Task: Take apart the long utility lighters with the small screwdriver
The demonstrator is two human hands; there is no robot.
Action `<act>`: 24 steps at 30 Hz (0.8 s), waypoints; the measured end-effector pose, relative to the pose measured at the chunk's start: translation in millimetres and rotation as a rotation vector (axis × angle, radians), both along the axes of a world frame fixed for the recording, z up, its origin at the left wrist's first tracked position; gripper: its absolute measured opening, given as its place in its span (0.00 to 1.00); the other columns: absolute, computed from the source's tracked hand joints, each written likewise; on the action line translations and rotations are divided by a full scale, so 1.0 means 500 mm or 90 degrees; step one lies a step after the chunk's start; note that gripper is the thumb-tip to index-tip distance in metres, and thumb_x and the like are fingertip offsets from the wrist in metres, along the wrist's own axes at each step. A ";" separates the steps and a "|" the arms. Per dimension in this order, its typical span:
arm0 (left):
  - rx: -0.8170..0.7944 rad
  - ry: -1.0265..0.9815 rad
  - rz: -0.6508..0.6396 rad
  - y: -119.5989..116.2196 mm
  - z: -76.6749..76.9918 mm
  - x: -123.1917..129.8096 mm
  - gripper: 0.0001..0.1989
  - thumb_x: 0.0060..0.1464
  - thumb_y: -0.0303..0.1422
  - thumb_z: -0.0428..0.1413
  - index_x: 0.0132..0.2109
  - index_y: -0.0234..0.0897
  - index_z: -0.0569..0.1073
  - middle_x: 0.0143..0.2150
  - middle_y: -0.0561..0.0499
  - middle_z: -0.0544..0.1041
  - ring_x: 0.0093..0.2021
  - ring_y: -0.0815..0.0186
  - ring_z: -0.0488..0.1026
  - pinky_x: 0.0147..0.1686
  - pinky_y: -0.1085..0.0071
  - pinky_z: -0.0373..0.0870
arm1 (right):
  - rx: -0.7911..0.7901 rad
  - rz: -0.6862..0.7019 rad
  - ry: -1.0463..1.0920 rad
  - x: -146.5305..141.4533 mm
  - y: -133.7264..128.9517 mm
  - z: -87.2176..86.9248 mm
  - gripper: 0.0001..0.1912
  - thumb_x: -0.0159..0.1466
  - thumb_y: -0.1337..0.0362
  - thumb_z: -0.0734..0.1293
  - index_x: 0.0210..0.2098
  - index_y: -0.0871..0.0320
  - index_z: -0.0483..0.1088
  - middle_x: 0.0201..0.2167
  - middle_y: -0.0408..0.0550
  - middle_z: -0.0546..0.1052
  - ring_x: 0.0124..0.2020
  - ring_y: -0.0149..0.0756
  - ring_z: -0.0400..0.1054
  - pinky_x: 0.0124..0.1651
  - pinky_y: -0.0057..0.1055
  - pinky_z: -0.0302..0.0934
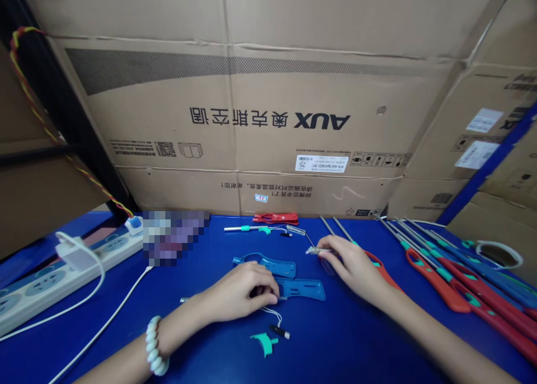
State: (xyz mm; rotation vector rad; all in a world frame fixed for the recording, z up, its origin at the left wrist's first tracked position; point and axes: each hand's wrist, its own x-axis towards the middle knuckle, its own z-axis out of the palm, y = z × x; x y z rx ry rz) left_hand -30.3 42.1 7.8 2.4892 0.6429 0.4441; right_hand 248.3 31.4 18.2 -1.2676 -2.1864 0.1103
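My left hand (245,289) is closed, palm down, over two blue lighter shell halves, a farther one (283,268) and a nearer one (308,290). What its curled fingers hold is hidden; white wires (274,312) come out below them. A black-and-white igniter (279,332) lies at the wires' end, beside a teal trigger (264,343). A metal tube end (184,300) shows beyond my left wrist. To the right, my right hand (356,263) pinches a small clear plastic part (314,251) above the table. A thin metal piece sticks up beside it.
At the back lie a red shell (277,219), a metal tube (235,228) and a clear tank (296,230). Several long lighters (440,283) lie at the right. A power strip (113,249) with cables runs along the left; a cardboard wall (260,82) stands behind.
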 end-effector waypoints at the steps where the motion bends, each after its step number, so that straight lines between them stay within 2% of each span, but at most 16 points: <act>1: 0.005 -0.009 0.011 -0.002 0.002 0.002 0.07 0.62 0.35 0.54 0.42 0.38 0.75 0.35 0.52 0.77 0.36 0.65 0.71 0.44 0.69 0.61 | 0.003 0.016 -0.007 -0.013 -0.010 -0.001 0.06 0.69 0.65 0.58 0.38 0.55 0.66 0.35 0.47 0.75 0.36 0.38 0.70 0.40 0.33 0.63; 5: -0.006 -0.057 0.058 -0.014 0.008 0.011 0.08 0.63 0.36 0.52 0.46 0.39 0.72 0.38 0.51 0.75 0.40 0.64 0.70 0.47 0.66 0.60 | 0.015 0.074 -0.052 -0.059 -0.048 -0.007 0.06 0.69 0.66 0.57 0.37 0.56 0.63 0.32 0.46 0.74 0.34 0.37 0.70 0.38 0.32 0.62; 13: -0.115 -0.135 0.053 -0.034 0.004 0.025 0.09 0.65 0.35 0.48 0.41 0.38 0.71 0.39 0.51 0.75 0.42 0.64 0.69 0.47 0.69 0.60 | 0.154 0.139 -0.092 -0.076 -0.059 -0.027 0.08 0.71 0.66 0.54 0.40 0.58 0.63 0.30 0.48 0.74 0.28 0.37 0.66 0.34 0.32 0.60; 19: -0.194 -0.160 0.061 -0.039 0.011 0.033 0.15 0.65 0.39 0.47 0.35 0.35 0.71 0.33 0.50 0.74 0.36 0.65 0.70 0.40 0.71 0.63 | 0.164 0.151 -0.103 -0.084 -0.064 -0.028 0.10 0.71 0.66 0.53 0.40 0.59 0.64 0.30 0.48 0.75 0.28 0.36 0.66 0.34 0.33 0.59; 24: -0.264 -0.190 0.072 -0.039 0.003 0.035 0.14 0.63 0.38 0.50 0.34 0.34 0.71 0.33 0.51 0.75 0.35 0.66 0.71 0.38 0.72 0.64 | 0.159 0.151 -0.112 -0.087 -0.069 -0.028 0.10 0.71 0.66 0.52 0.39 0.59 0.63 0.29 0.48 0.74 0.27 0.36 0.66 0.33 0.33 0.58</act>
